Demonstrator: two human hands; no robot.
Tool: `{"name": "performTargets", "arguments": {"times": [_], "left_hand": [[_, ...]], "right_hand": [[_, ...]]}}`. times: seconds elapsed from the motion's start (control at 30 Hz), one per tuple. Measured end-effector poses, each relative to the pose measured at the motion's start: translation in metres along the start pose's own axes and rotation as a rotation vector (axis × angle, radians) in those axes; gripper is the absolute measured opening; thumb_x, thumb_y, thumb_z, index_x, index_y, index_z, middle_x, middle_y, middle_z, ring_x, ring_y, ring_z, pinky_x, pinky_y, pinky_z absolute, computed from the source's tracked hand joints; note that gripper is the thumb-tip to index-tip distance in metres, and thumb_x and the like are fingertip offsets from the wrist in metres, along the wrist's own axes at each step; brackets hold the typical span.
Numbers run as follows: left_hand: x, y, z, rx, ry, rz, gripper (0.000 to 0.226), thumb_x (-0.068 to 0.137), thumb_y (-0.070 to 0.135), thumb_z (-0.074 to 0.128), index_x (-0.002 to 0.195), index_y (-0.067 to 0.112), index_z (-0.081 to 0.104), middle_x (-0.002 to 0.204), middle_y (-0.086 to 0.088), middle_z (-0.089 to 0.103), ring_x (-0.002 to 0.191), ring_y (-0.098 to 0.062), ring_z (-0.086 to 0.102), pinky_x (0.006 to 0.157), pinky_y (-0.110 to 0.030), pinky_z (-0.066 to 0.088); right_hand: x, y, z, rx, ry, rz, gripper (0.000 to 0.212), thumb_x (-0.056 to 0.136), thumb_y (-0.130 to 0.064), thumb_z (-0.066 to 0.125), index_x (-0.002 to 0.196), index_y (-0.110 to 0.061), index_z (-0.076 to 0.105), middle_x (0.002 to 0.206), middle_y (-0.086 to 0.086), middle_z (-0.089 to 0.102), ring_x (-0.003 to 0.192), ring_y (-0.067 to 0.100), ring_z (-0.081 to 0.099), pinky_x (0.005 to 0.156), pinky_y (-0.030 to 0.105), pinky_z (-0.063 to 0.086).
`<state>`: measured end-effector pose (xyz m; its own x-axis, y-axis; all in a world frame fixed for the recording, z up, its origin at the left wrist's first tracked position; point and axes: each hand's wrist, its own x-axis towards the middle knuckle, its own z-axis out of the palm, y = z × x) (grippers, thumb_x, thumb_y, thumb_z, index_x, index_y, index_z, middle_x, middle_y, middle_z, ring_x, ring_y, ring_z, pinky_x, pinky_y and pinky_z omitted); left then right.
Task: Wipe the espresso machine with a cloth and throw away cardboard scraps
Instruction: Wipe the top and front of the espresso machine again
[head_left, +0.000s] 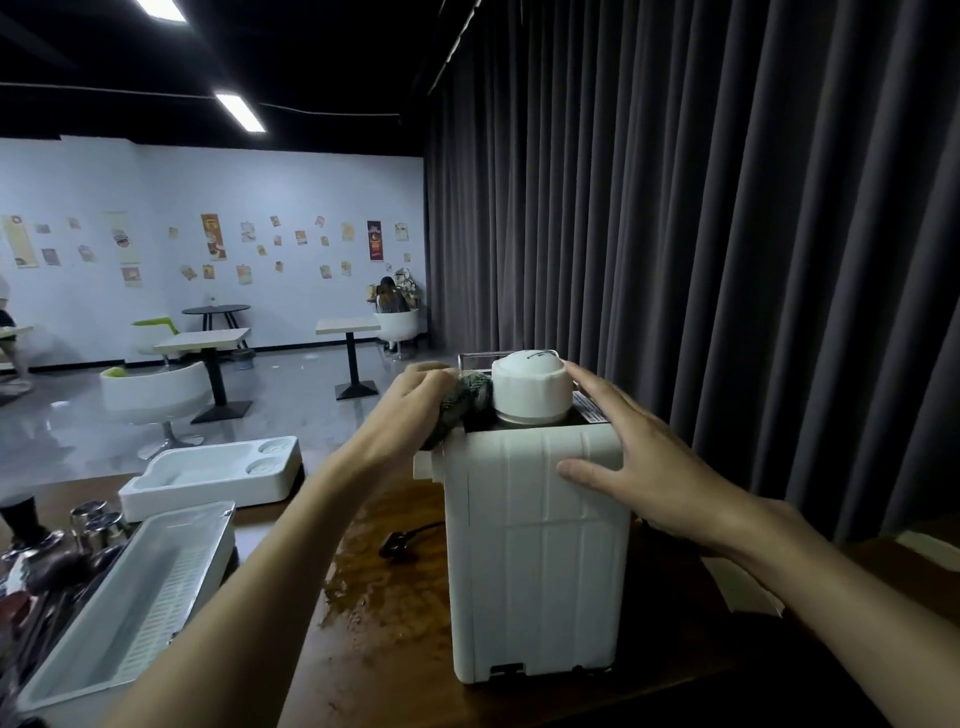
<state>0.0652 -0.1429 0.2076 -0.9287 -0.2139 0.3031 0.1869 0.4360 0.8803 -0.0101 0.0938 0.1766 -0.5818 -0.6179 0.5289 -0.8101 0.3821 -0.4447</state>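
The white espresso machine (537, 551) stands on the wooden counter with its ribbed back toward me and a round white cap (531, 389) on top. My left hand (413, 405) presses a bunched grey-green cloth (464, 402) against the machine's top left edge, next to the cap. My right hand (639, 457) lies flat with fingers spread on the machine's upper right corner, thumb on the back panel. A pale sheet that may be cardboard (748, 584) lies on the counter right of the machine, partly hidden by my right forearm.
A black power plug (397, 543) lies on the brown-smeared wet counter (374, 582) left of the machine. Further left sit a white drip tray (140, 597), a white moulded packaging insert (213, 475) and metal cups (96, 519). A dark curtain (727, 234) hangs behind.
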Motion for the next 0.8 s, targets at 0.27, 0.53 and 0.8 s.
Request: {"name": "performTargets", "arguments": {"times": [0.27, 0.53, 0.8], "left_hand": [[-0.004, -0.006, -0.015, 0.342, -0.098, 0.272, 0.032, 0.093, 0.030, 0.066, 0.123, 0.021, 0.070, 0.114, 0.011, 0.068, 0.094, -0.003, 0.066, 0.074, -0.019, 0.055], [0.028, -0.006, -0.004, 0.472, 0.030, 0.232, 0.020, 0.092, 0.021, 0.059, 0.093, 0.019, 0.078, 0.085, -0.007, 0.075, 0.083, -0.034, 0.068, 0.075, -0.053, 0.057], [-0.009, 0.003, -0.012, 0.396, -0.018, 0.263, 0.021, 0.091, 0.028, 0.069, 0.106, 0.017, 0.077, 0.100, 0.005, 0.072, 0.084, -0.009, 0.067, 0.072, -0.025, 0.056]], "right_hand": [[0.004, 0.006, 0.001, 0.066, 0.013, -0.007, 0.093, 0.078, -0.041, 0.078, 0.144, -0.061, 0.016, 0.154, -0.018, 0.032, 0.133, -0.017, 0.029, 0.109, 0.015, 0.025], [0.005, 0.010, 0.001, 0.047, 0.003, -0.026, 0.093, 0.077, -0.044, 0.077, 0.145, -0.061, 0.015, 0.156, -0.020, 0.028, 0.136, -0.012, 0.030, 0.116, 0.030, 0.029], [0.006, 0.014, 0.004, 0.035, 0.016, -0.010, 0.093, 0.075, -0.054, 0.074, 0.144, -0.063, 0.013, 0.153, -0.016, 0.037, 0.137, -0.005, 0.034, 0.116, 0.039, 0.032]]}}
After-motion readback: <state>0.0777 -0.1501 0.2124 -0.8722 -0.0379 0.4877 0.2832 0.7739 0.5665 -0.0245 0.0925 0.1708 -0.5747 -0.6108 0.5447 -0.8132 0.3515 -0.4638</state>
